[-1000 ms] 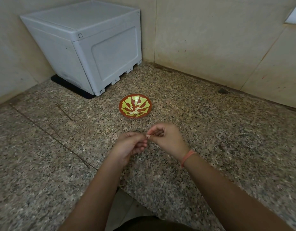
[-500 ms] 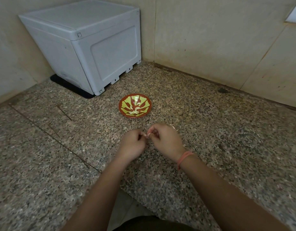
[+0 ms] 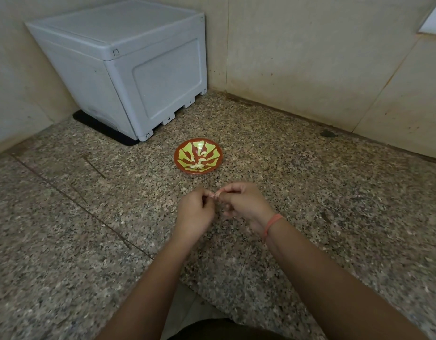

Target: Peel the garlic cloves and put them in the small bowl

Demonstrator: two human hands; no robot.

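Just below the middle of the frame, both hands are meeting fingertip to fingertip above the speckled granite counter [image 3: 322, 192]. The left hand [image 3: 196, 213] is curling its fingers inward, with thumb and forefinger pinching at a small pale garlic clove [image 3: 215, 195]. The right hand [image 3: 245, 204] is doing the same from the other side, its fingers bent and closing on that same clove, so the clove is sitting between the two sets of fingertips. It is showing only as a tiny whitish-pink speck, too small to tell how much skin is on it. A thin orange wristband [image 3: 272, 223] is circling the right wrist, and both bare forearms are reaching in from the bottom edge of the frame.

A little above the hands, near the centre of the frame, the small bowl [image 3: 178, 161] is standing upright on the counter, apart from both hands. It is showing a red rim and a yellow-green leaf pattern, and a few pale peeled cloves [image 3: 197, 165] are lying together in its bottom.

In the upper left of the frame a grey plastic box [image 3: 138, 77] is standing in the corner on a black mat [image 3: 101, 126], well apart from the bowl. Beige walls [image 3: 310, 57] are running across the top and the upper right
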